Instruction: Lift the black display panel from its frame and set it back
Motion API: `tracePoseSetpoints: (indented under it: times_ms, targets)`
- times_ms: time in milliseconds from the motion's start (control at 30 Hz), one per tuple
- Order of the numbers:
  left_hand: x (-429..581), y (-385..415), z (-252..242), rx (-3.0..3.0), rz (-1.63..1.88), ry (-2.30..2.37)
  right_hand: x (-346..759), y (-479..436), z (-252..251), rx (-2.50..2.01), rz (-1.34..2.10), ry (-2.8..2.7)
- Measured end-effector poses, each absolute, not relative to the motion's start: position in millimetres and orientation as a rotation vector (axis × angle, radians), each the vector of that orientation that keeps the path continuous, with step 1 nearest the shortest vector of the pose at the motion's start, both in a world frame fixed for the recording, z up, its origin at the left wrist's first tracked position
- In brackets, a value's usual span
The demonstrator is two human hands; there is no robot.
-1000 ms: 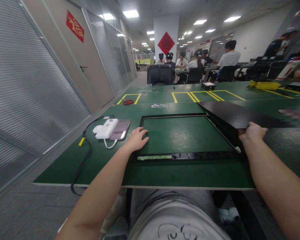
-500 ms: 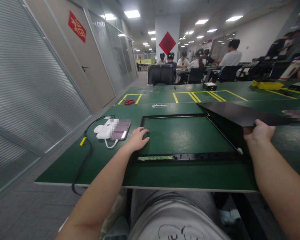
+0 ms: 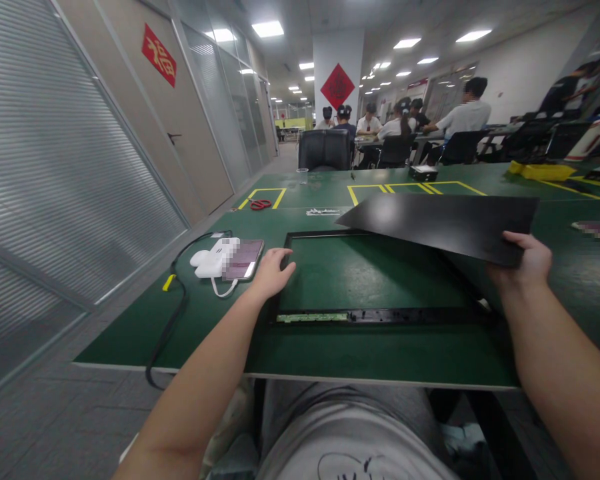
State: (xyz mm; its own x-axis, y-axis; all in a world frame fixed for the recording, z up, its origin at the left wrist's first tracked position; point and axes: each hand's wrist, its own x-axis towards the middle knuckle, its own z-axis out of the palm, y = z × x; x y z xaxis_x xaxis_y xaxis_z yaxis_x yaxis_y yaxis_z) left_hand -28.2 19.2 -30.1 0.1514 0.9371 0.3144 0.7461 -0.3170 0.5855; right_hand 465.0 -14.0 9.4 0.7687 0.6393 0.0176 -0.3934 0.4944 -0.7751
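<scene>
Black frame [image 3: 395, 316] lies flat on a green table [image 3: 380, 360] before a person in a grey shirt [image 3: 350, 427], its near bar running along the table's near edge and bearing a green strip [image 3: 313, 318] toward the left end. At left, a black cable [image 3: 173, 327] with a yellow tag [image 3: 169, 283] hangs over that edge. The left hand [image 3: 274, 272] holds the frame's left bar, thumb and forefinger narrowly parted with the bar between them. The right hand [image 3: 530, 263] grips a thin black panel [image 3: 455, 223] by its near right corner, fingers closed on it. The panel tilts above the frame's right side, hiding the far right corner; whether its left tip touches the frame cannot be told. Just beside the left hand, a phone [image 3: 253, 267] lies against a white case [image 3: 211, 263] with a short white cord [image 3: 224, 292]. Beyond the frame are small white pieces [image 3: 323, 212], red-handled scissors [image 3: 261, 205], yellow tape lines [image 3: 353, 195] and a clear cup [image 3: 302, 177]. Farther right, a small black box [image 3: 423, 173] rests near the table's far edge. Behind stands a black chair [image 3: 325, 150]; past it, people [image 3: 399, 127] sit in a group, and a red diamond-shaped sign [image 3: 337, 87] hangs on a pillar [image 3: 325, 50].
</scene>
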Motion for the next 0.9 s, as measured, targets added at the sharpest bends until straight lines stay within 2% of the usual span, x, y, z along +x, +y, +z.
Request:
tracePoseSetpoints:
  times_ms: [233, 400, 533, 900]
  targets:
    - [-19.7, 21.2, -22.6, 1.518, 1.333, 1.343, 448.6, -35.9, 18.6, -0.862, 0.743, -0.621]
    - [-17.6, 14.2, -14.6, 1.189, 1.322, 1.101, 439.4, -41.9, 28.8, -0.913, 0.747, -0.704]
    - [-19.3, 12.8, -11.6, 1.128, 1.319, 0.984, 433.4, -47.5, 33.0, -0.954, 0.762, -0.723]
    - [-19.8, 13.8, -9.5, 1.145, 1.612, 1.015, 441.2, -35.1, 11.9, -0.98, 0.885, -0.872]
